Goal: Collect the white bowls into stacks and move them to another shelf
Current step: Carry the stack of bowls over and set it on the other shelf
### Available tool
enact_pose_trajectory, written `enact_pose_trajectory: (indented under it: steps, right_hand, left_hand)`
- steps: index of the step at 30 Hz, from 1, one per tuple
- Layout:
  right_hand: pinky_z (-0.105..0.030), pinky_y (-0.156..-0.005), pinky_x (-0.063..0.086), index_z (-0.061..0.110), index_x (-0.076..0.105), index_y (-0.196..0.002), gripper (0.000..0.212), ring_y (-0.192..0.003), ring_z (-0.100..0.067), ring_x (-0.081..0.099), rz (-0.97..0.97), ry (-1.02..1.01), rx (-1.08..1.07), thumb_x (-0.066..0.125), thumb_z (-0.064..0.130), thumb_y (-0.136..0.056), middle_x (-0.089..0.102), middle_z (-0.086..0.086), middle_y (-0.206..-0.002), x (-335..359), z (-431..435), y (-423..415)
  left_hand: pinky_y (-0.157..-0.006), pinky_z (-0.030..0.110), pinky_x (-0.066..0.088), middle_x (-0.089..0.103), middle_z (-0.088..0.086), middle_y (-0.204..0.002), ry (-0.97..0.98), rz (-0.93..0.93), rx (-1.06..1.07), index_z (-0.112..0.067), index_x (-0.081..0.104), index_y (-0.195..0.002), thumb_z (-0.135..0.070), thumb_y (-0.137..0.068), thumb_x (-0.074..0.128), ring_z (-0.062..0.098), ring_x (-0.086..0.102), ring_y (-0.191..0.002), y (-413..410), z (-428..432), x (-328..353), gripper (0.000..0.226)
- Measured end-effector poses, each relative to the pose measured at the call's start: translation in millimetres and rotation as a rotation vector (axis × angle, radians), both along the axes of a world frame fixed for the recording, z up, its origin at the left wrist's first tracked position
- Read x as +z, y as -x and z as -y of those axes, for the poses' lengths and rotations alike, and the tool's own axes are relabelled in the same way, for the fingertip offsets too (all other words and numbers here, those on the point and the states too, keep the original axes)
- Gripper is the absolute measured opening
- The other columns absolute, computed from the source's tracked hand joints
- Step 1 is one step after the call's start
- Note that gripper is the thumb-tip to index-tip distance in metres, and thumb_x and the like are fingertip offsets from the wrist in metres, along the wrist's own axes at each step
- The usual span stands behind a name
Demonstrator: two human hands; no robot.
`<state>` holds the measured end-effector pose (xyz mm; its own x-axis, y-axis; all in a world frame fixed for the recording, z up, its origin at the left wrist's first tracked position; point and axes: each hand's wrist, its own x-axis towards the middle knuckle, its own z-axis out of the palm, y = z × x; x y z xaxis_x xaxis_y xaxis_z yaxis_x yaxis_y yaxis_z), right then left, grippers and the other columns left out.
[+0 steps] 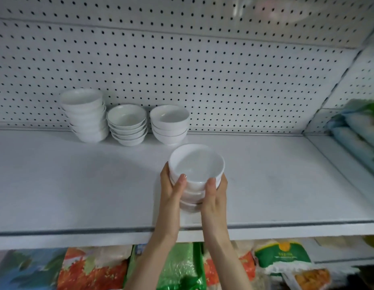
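Scanning from the far left, we've got a tall stack of white bowls [83, 116] standing at the back of the white shelf [77, 185], right against the pegboard wall [182, 70], and it leans a little. Just beside it on the right is a lower stack of shallower bowls [127, 125], close enough that the two look to be touching. Next along, slightly apart, comes a short stack of deeper bowls [169, 124], three of them by the look of it.

Now the action, forward of that short stack and a touch to its right, near the shelf's front edge: a held stack of bowls [195, 174], upright, open side up. The left grip [171, 191] is wrapped round its left flank, thumb hooked onto the top bowl's near rim. The right grip [215, 193] clasps the right flank the same way, thumb on the rim. Whether the bottom bowl sits on the shelf or hangs just over it, I can't tell.

The short stack stands directly behind the held one, between it and the wall.

Off to the far right, pale blue and green packages [360, 130] lie on the neighbouring shelf section. Down below the shelf edge there are bags: a red and orange bag [94, 268], a green bag [182, 266] between the forearms, and a white bag with a green label [282, 256].
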<state>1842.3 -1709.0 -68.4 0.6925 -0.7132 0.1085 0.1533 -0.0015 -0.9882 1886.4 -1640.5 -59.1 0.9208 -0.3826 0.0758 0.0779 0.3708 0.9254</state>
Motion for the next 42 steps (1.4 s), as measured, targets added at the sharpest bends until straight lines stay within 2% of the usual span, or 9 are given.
enact_pose_trajectory:
  steps: [8, 11, 16, 23, 27, 29, 33, 38, 42]
  right_hand:
    - [-0.039, -0.107, 0.041, 0.022, 0.035, -0.143, 0.096, -0.127, -0.011, 0.048, -0.016, 0.058, -0.003, 0.042, 0.085, -0.07, 0.048, 0.0, -0.139, -5, 29, -20]
    - [-0.026, -0.105, 0.042, 0.021, 0.034, -0.143, 0.087, -0.125, -0.005, 0.048, -0.016, 0.066, 0.016, 0.04, 0.076, -0.075, 0.047, -0.001, -0.139, -9, 37, -22]
    - [-0.008, -0.093, 0.04, 0.015, 0.028, -0.145, 0.104, -0.121, 0.004, 0.048, 0.017, 0.124, 0.078, 0.039, 0.087, -0.071, 0.047, 0.002, -0.138, -10, 56, -22]
    - [-0.014, -0.099, 0.041, 0.021, 0.02, -0.148, 0.109, -0.128, -0.001, 0.046, -0.081, 0.294, 0.234, 0.082, 0.045, -0.062, 0.046, 0.015, -0.141, -25, 79, -13]
    - [-0.011, -0.089, 0.045, 0.021, 0.029, -0.144, 0.109, -0.115, 0.008, 0.053, -0.108, 0.306, 0.21, 0.083, 0.041, -0.051, 0.056, 0.027, -0.125, -31, 86, -15]
    - [-0.009, -0.087, 0.045, 0.021, 0.029, -0.143, 0.108, -0.111, 0.01, 0.054, -0.122, 0.306, 0.215, 0.082, 0.039, -0.05, 0.057, 0.031, -0.119, -33, 92, -21]
    - [-0.004, -0.085, 0.042, 0.031, 0.027, -0.139, 0.099, -0.108, 0.018, 0.05, -0.111, 0.319, 0.193, 0.081, 0.023, -0.057, 0.05, 0.029, -0.122, -30, 112, -54]
    - [0.0, -0.088, 0.036, 0.04, 0.02, -0.137, 0.098, -0.118, 0.006, 0.046, -0.114, 0.329, 0.127, 0.081, 0.027, -0.062, 0.045, 0.017, -0.134, -29, 139, -102]
    - [-0.021, -0.097, 0.037, 0.03, 0.019, -0.145, 0.103, -0.123, -0.004, 0.044, -0.143, 0.361, 0.06, 0.085, 0.028, -0.066, 0.043, 0.013, -0.138, -32, 160, -127]
  left_hand:
    - [-0.11, 0.05, 0.037, 0.055, 0.0, -0.134, -0.049, 0.015, 0.002, -0.023, 0.041, -0.137, -0.052, -0.072, 0.06, 0.017, 0.051, -0.126, -22, 25, -9, 0.074]
    - [-0.111, 0.049, 0.036, 0.055, -0.003, -0.134, -0.066, 0.034, -0.008, -0.025, 0.042, -0.137, -0.052, -0.072, 0.06, 0.014, 0.051, -0.126, -27, 32, -15, 0.072]
    - [-0.112, 0.047, 0.034, 0.051, -0.004, -0.138, -0.068, 0.058, -0.035, -0.026, 0.039, -0.139, -0.05, -0.074, 0.061, 0.012, 0.048, -0.13, -30, 43, -20, 0.073]
    - [-0.118, 0.046, 0.023, 0.038, -0.006, -0.152, -0.114, 0.119, -0.122, -0.029, 0.029, -0.148, -0.066, -0.076, 0.062, 0.012, 0.033, -0.141, -35, 35, -25, 0.088]
    - [-0.115, 0.018, 0.019, 0.018, -0.03, -0.152, -0.367, 0.198, 0.06, -0.056, 0.02, -0.136, -0.084, -0.074, 0.037, -0.015, 0.017, -0.138, -47, 3, -26, 0.071]
    - [-0.121, 0.031, 0.008, 0.014, -0.026, -0.155, -0.677, 0.354, 0.144, -0.056, 0.013, -0.139, -0.076, -0.081, 0.019, -0.011, 0.008, -0.142, -60, -23, -34, 0.061]
    - [-0.12, 0.043, -0.007, 0.013, -0.003, -0.161, -1.292, 0.638, 0.185, -0.034, 0.017, -0.151, -0.077, -0.083, -0.006, 0.01, 0.0, -0.148, -78, -68, -64, 0.084]
    - [-0.116, 0.052, 0.01, 0.04, 0.009, -0.15, -1.402, 0.751, 0.183, -0.018, 0.042, -0.144, -0.065, -0.094, 0.006, 0.023, 0.027, -0.142, -74, -67, -68, 0.077]
    - [-0.116, 0.053, 0.014, 0.042, 0.009, -0.149, -1.434, 0.718, 0.177, -0.017, 0.047, -0.141, -0.067, -0.093, 0.006, 0.024, 0.033, -0.14, -77, -67, -69, 0.08]
